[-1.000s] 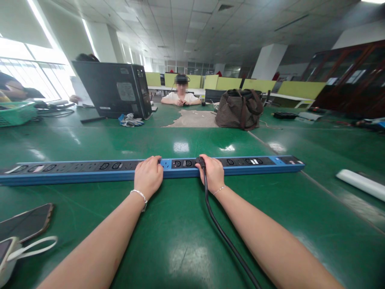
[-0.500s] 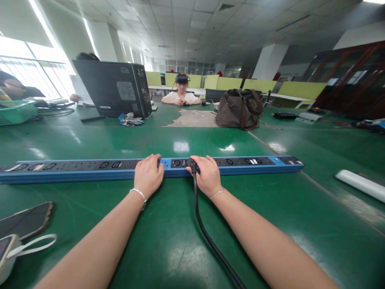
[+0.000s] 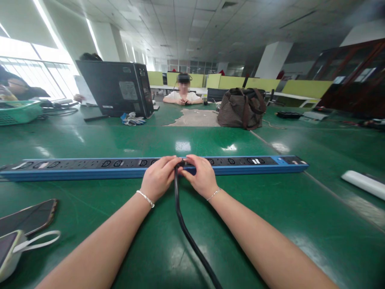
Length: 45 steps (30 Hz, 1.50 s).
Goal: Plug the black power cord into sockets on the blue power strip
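Note:
A long blue power strip [image 3: 90, 173] with black outlets lies across the green table in front of me. Over its middle, my left hand [image 3: 160, 176] and my right hand [image 3: 200, 173] close on a black power plug [image 3: 180, 163] from both sides. The plug's thick black cord [image 3: 183, 226] runs from between my hands down toward the bottom edge. My fingers hide most of the plug, so I cannot tell whether it sits in an outlet.
Two phone-like devices lie at the lower left, one being a dark phone [image 3: 28, 216]. Farther back stand a black computer case [image 3: 116, 88], gloves [image 3: 132, 119], a brown bag [image 3: 240, 108] and a green basket [image 3: 19, 113]. A person [image 3: 183, 96] sits opposite. A white bar [image 3: 365, 184] lies at right.
My right hand has moved the plug left along the strip. My left hand has come off the strip's surface to the right and joined it at the plug.

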Tool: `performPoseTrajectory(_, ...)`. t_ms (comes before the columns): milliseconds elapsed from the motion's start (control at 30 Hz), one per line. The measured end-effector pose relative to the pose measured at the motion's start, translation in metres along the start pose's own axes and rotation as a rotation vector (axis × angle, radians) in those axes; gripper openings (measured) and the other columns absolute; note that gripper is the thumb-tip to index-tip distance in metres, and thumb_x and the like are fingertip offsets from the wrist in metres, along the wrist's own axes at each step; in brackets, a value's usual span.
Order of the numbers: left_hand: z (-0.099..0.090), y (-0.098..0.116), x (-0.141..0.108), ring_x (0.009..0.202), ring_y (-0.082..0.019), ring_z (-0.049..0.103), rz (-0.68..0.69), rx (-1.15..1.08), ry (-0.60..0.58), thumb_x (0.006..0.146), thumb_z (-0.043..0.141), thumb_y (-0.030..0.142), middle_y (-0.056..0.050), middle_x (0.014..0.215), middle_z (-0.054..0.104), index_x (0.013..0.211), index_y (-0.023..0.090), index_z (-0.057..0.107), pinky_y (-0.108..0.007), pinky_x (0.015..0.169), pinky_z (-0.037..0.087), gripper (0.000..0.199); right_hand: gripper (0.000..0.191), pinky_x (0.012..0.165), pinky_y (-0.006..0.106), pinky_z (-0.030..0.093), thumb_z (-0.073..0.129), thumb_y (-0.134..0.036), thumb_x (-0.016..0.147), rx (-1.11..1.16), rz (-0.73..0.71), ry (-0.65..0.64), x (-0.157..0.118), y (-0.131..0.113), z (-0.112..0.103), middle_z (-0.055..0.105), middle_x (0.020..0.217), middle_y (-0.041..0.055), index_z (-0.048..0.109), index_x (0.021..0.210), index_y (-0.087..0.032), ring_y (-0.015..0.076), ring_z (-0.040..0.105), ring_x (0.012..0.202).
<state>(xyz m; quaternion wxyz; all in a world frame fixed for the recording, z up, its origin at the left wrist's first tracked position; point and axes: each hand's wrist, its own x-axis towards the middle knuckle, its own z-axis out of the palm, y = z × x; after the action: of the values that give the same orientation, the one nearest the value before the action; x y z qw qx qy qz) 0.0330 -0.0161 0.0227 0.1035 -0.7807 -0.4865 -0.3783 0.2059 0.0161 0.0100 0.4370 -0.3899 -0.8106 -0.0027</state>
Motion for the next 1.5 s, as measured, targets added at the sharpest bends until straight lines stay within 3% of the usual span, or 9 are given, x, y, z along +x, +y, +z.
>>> performPoseTrajectory(133,-0.006,-0.028,0.000,0.104,-0.018,0.059,-0.224,0.019,0.234,0.092,0.035,0.037,-0.006,0.112,0.064,0.115,0.021,0.055,-0.033,0.094,0.045,0.034,0.033,0.092,0.038,0.042,0.054,-0.033,0.084,0.001,0.066,0.006,0.000,0.017,-0.001,0.067,0.109,0.0067,0.052,0.115,-0.019,0.0215,0.061,0.101)
performPoseTrajectory(200,-0.007,-0.041,-0.002,0.103,-0.018,0.059,-0.284,0.015,0.268,0.092,0.036,0.038,-0.006,0.110,0.064,0.113,0.020,0.055,-0.034,0.094,0.044,0.034,0.031,0.090,0.038,0.044,0.053,-0.029,0.084,0.010,0.128,0.025,0.000,0.024,-0.001,0.068,0.108,0.0062,0.052,0.114,-0.019,0.0215,0.062,0.099)
performPoseTrajectory(333,-0.006,-0.051,-0.004,0.103,-0.018,0.059,-0.240,-0.036,0.158,0.092,0.036,0.038,-0.006,0.109,0.065,0.109,0.021,0.057,-0.033,0.095,0.044,0.032,0.032,0.090,0.038,0.045,0.051,-0.027,0.084,0.020,0.153,0.014,0.000,0.027,0.000,0.068,0.108,0.0062,0.053,0.114,-0.019,0.0215,0.062,0.100)
performPoseTrajectory(500,-0.004,-0.044,-0.001,0.106,-0.017,0.058,-0.191,-0.065,0.059,0.092,0.034,0.037,-0.006,0.112,0.063,0.109,0.022,0.056,-0.033,0.097,0.043,0.031,0.029,0.090,0.037,0.045,0.048,-0.022,0.084,0.015,0.143,-0.007,0.001,0.026,-0.001,0.068,0.108,0.0057,0.054,0.113,-0.018,0.0200,0.062,0.101)
performPoseTrajectory(900,-0.005,-0.039,-0.001,0.109,-0.018,0.057,0.024,0.101,0.020,0.093,0.036,0.034,-0.008,0.121,0.060,0.112,0.022,0.057,-0.032,0.093,0.047,0.031,0.030,0.090,0.036,0.046,0.047,-0.018,0.082,0.016,0.126,-0.007,0.000,0.027,0.000,0.068,0.107,0.0050,0.054,0.111,-0.019,0.0201,0.062,0.100)
performPoseTrajectory(1500,-0.005,-0.040,-0.005,0.102,-0.017,0.060,0.028,0.129,0.011,0.091,0.041,0.032,-0.008,0.114,0.061,0.111,0.021,0.058,-0.031,0.092,0.047,0.029,0.031,0.091,0.034,0.045,0.046,-0.017,0.082,-0.002,0.140,-0.024,0.000,0.026,0.000,0.068,0.108,0.0035,0.054,0.112,-0.020,0.0191,0.062,0.100)
